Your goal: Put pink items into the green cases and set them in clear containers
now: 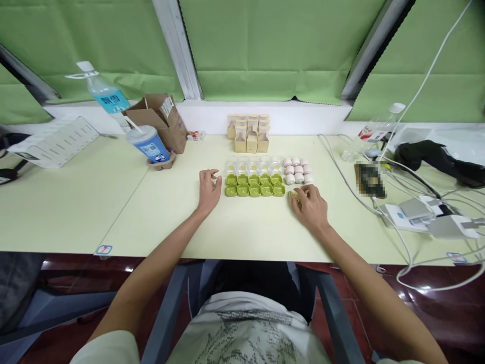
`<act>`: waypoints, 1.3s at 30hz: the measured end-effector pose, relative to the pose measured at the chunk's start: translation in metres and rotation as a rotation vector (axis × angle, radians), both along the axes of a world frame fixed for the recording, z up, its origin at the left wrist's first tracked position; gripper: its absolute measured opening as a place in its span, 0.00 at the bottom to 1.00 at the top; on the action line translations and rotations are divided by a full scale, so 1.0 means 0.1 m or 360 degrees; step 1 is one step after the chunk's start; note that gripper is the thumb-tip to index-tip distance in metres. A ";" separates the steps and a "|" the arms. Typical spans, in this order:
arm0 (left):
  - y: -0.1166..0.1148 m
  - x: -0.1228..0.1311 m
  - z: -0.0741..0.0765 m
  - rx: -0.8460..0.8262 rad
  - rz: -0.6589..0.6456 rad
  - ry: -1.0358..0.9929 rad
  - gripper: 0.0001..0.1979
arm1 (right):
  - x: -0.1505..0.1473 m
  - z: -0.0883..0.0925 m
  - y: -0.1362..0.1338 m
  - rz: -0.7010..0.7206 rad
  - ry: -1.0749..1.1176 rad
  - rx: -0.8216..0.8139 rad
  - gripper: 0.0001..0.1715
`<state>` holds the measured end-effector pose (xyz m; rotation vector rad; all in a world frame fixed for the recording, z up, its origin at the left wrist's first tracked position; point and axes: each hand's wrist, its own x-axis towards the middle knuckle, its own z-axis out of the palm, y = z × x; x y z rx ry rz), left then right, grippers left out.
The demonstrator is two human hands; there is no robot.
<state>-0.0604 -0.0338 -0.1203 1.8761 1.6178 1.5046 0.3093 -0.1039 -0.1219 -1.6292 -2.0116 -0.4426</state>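
My left hand [209,190] rests on the pale table [159,212], fingers loosely curled and holding nothing, just left of two rows of green cups [254,185]. My right hand [310,205] lies to the right of those cups, fingers closed around a small yellowish piece [294,196] that I cannot make out. Behind the green cups stands a row of clear lids [253,165]. A cluster of pale pink round pieces [297,171] sits to their right. Several small tan boxes [249,133] stand farther back.
At the back left are an open cardboard box [161,119], a blue paper cup [150,145] in a holder and a tilted water bottle [104,92]. A white booklet [56,141] lies far left. Cables, white devices [413,215], a clear bottle [373,134] and black cloth fill the right side.
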 end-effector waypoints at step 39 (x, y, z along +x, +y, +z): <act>-1.51 -0.51 0.09 -0.0403 -0.0283 0.0898 0.22 | 0.44 0.04 -1.07 -0.0589 0.1410 -0.0433 0.31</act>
